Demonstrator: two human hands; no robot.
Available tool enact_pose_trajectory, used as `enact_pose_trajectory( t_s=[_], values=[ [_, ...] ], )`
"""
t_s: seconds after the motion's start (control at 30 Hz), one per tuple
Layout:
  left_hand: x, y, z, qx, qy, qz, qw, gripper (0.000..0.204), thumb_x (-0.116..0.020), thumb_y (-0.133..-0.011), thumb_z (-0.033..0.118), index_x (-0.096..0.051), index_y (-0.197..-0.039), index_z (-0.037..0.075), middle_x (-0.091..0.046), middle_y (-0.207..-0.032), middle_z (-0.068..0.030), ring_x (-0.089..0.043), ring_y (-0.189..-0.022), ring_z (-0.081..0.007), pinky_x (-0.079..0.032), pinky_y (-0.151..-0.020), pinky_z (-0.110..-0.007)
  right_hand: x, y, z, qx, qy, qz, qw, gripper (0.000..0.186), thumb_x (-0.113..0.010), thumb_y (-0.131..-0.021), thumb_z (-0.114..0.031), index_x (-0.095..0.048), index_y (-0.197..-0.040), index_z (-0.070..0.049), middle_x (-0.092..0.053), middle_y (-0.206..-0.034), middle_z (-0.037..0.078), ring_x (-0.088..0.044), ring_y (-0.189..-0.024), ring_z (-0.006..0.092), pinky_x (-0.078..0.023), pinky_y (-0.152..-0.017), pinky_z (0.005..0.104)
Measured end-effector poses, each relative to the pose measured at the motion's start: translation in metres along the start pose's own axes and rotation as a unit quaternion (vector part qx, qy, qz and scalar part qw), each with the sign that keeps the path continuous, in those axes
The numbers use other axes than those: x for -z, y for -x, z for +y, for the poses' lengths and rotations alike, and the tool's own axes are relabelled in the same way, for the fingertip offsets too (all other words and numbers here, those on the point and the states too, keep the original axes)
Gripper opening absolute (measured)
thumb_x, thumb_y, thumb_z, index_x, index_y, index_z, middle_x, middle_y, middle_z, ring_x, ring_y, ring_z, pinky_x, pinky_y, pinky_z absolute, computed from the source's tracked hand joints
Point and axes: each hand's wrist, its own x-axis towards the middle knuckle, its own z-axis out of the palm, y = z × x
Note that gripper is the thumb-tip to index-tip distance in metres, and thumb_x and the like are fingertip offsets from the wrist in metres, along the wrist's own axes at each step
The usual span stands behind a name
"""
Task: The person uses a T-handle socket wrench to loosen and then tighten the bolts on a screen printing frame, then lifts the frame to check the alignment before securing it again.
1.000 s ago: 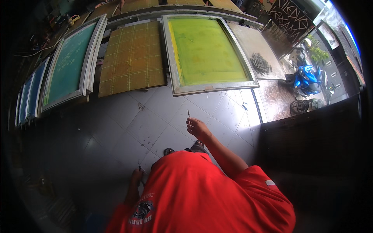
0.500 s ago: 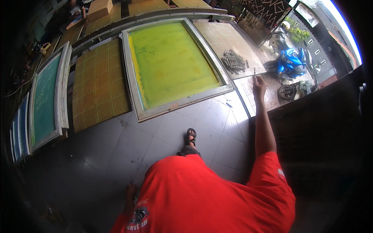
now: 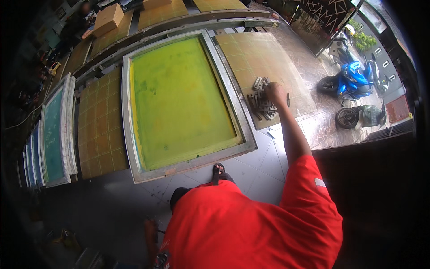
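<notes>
My right hand is over a pile of small dark and silvery metal pieces, on a brown board at the right. Its fingers are closed and point down into the pile; whatever they grip is hidden. One dark bar-shaped piece lies apart, just right of the hand. Low at my left side, my left hand looks closed in shadow, with a thin dark thing beside it that I cannot make out. Between pile and body lies a large metal-framed screen with yellow-green mesh.
Brown boards with yellow grid lines line the long table. Teal and blue framed screens stand at the left. A cardboard box is at the back near another person. A blue motorcycle is parked at the right.
My right hand, raised near the board's corner with a thin metal piece in its fingers, has moved left and away from me onto the pile. The view has shifted closer to the table.
</notes>
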Motion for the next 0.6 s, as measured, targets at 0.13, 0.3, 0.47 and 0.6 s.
enact_pose_trajectory(
  t_s=[0.13,0.3,0.47,0.6],
  values=[
    [-0.044,0.013,-0.009,0.076,0.091,-0.008,0.993,0.018,-0.045,-0.089,0.019,-0.053,-0.08,0.004,-0.049,-0.063,-0.0028,-0.047,-0.052,-0.012,-0.038,-0.046,-0.028,0.004,-0.016,-0.007,-0.044,-0.074,-0.01,0.996,0.027,-0.058,-0.077,-0.029,-0.065,-0.088,-0.005,-0.064,-0.086,0.02,-0.062,-0.084,0.0355,-0.047,-0.074,0.0444],
    [-0.073,0.009,0.013,0.097,0.078,-0.024,0.992,0.018,-0.045,-0.089,0.019,-0.052,-0.081,0.004,-0.048,-0.063,-0.0028,-0.046,-0.053,-0.0115,-0.038,-0.047,-0.027,-0.005,-0.058,0.031,-0.045,0.012,-0.056,0.997,0.028,-0.061,-0.075,-0.03,-0.066,-0.083,-0.004,-0.064,-0.081,0.02,-0.063,-0.079,0.0341,-0.048,-0.072,0.0439],
    [-0.083,0.009,0.026,0.1,0.071,-0.026,0.992,0.018,-0.045,-0.09,0.019,-0.052,-0.081,0.004,-0.048,-0.064,-0.0029,-0.046,-0.053,-0.0111,-0.038,-0.048,-0.027,-0.01,-0.074,0.032,-0.003,0.06,-0.132,0.989,0.03,-0.06,-0.072,-0.027,-0.065,-0.085,0.0,-0.064,-0.092,0.021,-0.062,-0.087,0.0347,-0.05,-0.074,0.0429],
    [-0.085,0.011,0.03,0.1,0.073,-0.022,0.992,0.018,-0.044,-0.09,0.019,-0.052,-0.082,0.004,-0.048,-0.065,-0.003,-0.045,-0.053,-0.0107,-0.038,-0.048,-0.026,-0.015,-0.073,0.033,0.03,0.049,-0.112,0.992,0.036,-0.061,-0.072,-0.028,-0.061,-0.095,0.0,-0.062,-0.094,0.022,-0.06,-0.09,0.0368,-0.048,-0.078,0.0443]
  ],
)
